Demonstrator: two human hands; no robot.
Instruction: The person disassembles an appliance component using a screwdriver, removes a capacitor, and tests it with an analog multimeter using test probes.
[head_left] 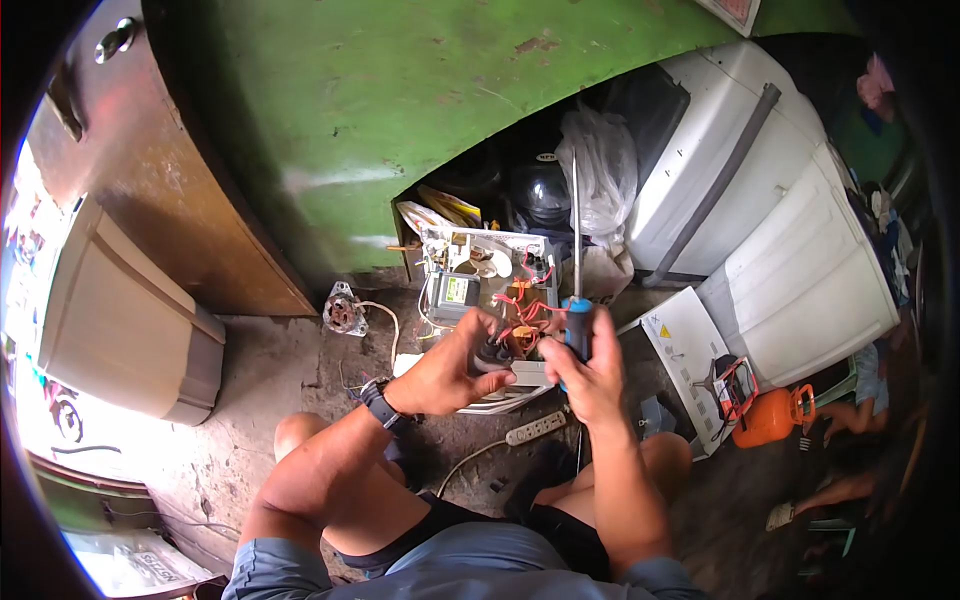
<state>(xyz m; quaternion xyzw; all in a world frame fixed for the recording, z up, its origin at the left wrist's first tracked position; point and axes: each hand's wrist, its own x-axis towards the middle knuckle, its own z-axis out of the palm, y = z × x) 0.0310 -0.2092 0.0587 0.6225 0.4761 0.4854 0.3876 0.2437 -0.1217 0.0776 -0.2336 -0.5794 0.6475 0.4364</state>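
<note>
My right hand (pixel 590 372) is closed around the blue and black handle of a long screwdriver (pixel 577 325), whose shaft points up and away. My left hand (pixel 450 365) is curled at a dark round part (pixel 493 352) among the wires, with the thumb bent toward it. Both hands are over the near side of an opened appliance (pixel 540 250) on the floor. Inside it, a metal transformer (pixel 457 291) with a label sits at the left, and red wires (pixel 535 307) run through the middle. The fingertips of my left hand are partly hidden.
A small motor (pixel 343 312) with a white cable lies to the left. A power strip (pixel 538 428) is on the floor near my legs. At the right are a white panel (pixel 680 350), an orange container (pixel 765 420) and another person's limbs (pixel 855 415).
</note>
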